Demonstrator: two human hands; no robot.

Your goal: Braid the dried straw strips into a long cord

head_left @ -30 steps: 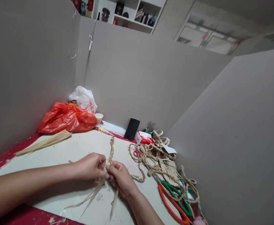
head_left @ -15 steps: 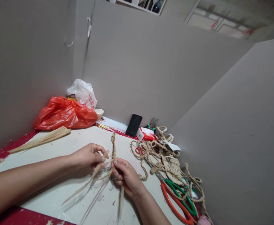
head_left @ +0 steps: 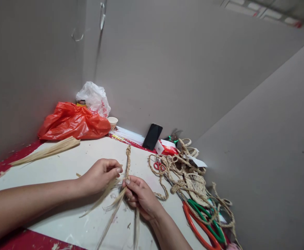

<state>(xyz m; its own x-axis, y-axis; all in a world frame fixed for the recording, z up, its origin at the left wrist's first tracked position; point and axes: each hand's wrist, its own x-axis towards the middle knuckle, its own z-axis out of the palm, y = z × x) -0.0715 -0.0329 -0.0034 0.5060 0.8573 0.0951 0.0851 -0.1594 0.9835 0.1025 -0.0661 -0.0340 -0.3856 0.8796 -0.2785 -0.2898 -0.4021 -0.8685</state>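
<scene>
1. Your right grip (head_left: 140, 196) pinched the lower end of a plaited cord (head_left: 128, 161) between thumb and fingers, where loose strands (head_left: 121, 195) hung out below; your left grip (head_left: 100, 175), just left of it, appeared closed on a pale strip (head_left: 103, 195).
2. That cord showed near the middle of the frame, against the white sheet (head_left: 68, 159) on the red counter (head_left: 37, 239), its plaited end pointing up the frame.
3. Fibre this thin probably weighed almost nothing and bent easily, yet it looked dry enough to split if you tugged hard.
4. Holding right at the last crossing seemed best, to stop the plait loosening, with each strip taken flat and close to its root.
</scene>
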